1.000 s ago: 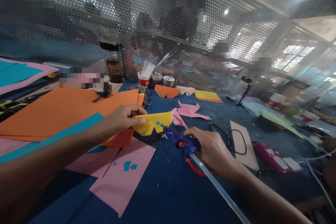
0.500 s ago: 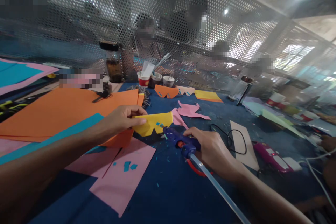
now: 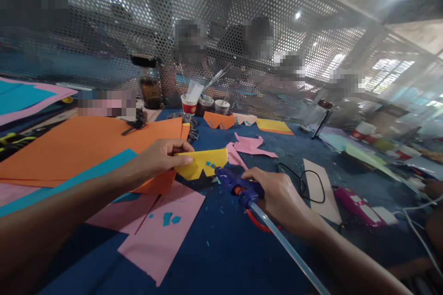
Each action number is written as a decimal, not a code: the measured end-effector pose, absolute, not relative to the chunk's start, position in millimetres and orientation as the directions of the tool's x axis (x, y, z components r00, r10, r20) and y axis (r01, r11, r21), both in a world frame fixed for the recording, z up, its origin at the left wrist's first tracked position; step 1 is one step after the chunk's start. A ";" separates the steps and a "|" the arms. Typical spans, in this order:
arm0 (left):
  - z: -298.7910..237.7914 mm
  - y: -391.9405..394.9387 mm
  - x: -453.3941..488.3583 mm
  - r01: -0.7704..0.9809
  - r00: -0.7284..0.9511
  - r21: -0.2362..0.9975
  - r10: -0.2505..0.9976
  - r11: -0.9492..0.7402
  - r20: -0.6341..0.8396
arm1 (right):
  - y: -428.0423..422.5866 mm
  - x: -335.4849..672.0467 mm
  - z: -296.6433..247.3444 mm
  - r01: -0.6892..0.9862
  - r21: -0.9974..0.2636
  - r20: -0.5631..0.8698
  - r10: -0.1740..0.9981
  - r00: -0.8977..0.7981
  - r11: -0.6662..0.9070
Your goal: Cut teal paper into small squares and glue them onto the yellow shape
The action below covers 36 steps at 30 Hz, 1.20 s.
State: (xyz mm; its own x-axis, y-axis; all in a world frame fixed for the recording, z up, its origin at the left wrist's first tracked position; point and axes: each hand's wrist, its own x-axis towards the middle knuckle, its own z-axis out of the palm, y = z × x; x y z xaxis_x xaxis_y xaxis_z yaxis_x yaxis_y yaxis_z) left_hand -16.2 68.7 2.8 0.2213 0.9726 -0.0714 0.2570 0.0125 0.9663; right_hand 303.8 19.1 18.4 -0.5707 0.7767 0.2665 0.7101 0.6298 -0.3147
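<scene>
My left hand (image 3: 161,156) pinches the left end of a yellow paper cut-out (image 3: 204,161) with small blue bits stuck on it, holding it just above the blue table (image 3: 224,249). My right hand (image 3: 277,193) grips a blue glue gun (image 3: 238,185) with a clear glue stick (image 3: 287,251) poking out of its back. The gun's nozzle touches the lower edge of the yellow piece.
Large orange sheets (image 3: 79,145) and a blue strip (image 3: 69,179) lie left, pink sheets (image 3: 162,230) in front, pink scraps (image 3: 251,145) behind. Paper cups (image 3: 189,103) and a dark jar (image 3: 149,83) stand by the perforated metal screen (image 3: 221,41). A black cord (image 3: 304,179) and a pink tool (image 3: 356,203) lie right.
</scene>
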 end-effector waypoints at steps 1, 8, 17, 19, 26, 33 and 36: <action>2.4 68.9 -16.4 0.252 0.225 0.968 0.972 0.014 -0.073 | 19.0 303.6 18.6 0.708 -0.314 0.268 0.775 -0.573 0.632; 0.7 70.7 -17.0 0.239 0.248 0.971 0.966 0.014 -0.075 | 19.3 300.9 21.5 0.712 -0.325 0.249 0.782 -0.571 0.623; -0.8 71.3 -17.7 0.214 0.246 0.976 0.966 0.032 -0.085 | 19.3 302.9 21.3 0.707 -0.323 0.253 0.777 -0.577 0.630; 0.9 69.2 -16.9 0.207 0.249 0.978 0.965 0.032 -0.084 | 19.3 303.0 21.7 0.710 -0.321 0.250 0.779 -0.574 0.627; 4.0 67.0 -15.1 0.227 0.226 0.973 0.970 0.031 -0.084 | 17.5 304.4 21.0 0.705 -0.315 0.259 0.772 -0.581 0.636; -0.3 72.3 -18.3 0.284 0.237 0.959 0.968 0.010 -0.081 | 18.4 303.9 21.5 0.726 -0.314 0.262 0.791 -0.553 0.612; 2.0 69.8 -17.8 0.277 0.243 0.961 0.967 0.008 -0.078 | 18.4 303.7 21.2 0.727 -0.314 0.258 0.792 -0.553 0.610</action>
State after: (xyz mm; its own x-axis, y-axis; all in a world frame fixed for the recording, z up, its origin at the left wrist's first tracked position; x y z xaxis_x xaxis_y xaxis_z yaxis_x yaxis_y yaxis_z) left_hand -17.8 69.8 2.0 0.2433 0.9668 -0.0785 0.2773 0.0082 0.9607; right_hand 303.7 18.4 21.2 -0.5535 0.7920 0.2577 0.7274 0.6103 -0.3136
